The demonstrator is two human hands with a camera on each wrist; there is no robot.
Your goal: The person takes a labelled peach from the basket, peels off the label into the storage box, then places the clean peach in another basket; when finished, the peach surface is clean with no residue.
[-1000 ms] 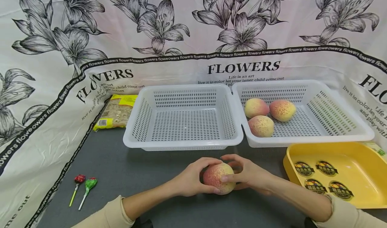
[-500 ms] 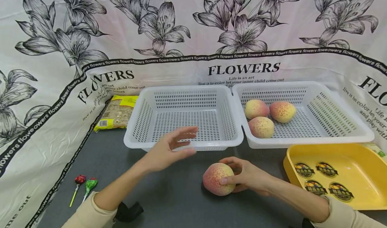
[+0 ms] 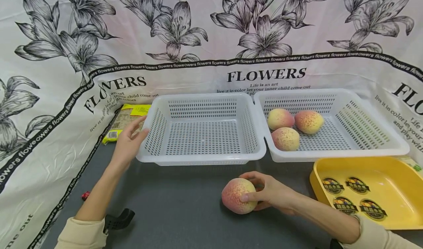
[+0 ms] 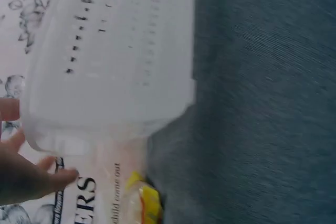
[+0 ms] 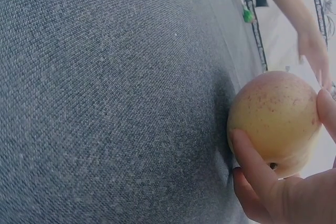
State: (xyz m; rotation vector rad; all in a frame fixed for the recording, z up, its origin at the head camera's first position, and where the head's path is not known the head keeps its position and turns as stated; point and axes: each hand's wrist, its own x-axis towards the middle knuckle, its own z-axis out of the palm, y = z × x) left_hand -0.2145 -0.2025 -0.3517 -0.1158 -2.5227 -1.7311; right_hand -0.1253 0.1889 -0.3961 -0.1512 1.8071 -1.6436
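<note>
My right hand grips a pink and yellow peach on the dark table, thumb in front and fingers behind. In the right wrist view the thumb presses on the near side of the peach, and its stem end faces that hand. My left hand is by the left edge of the left white perforated basket, fingers extended and holding nothing. It overlaps part of a yellow bag of pale, grainy contents in the head view. In the left wrist view its fingers are close to the basket's corner.
A second white basket holds three peaches at its left end. In front of it stands a yellow tray with round black stickers. A red lollipop shows beside the left forearm. A flower-printed cloth hangs behind.
My left hand has let go of the peach and swung left and away, past the left basket's front, to the yellow bag. The right hand has stayed on the peach.
</note>
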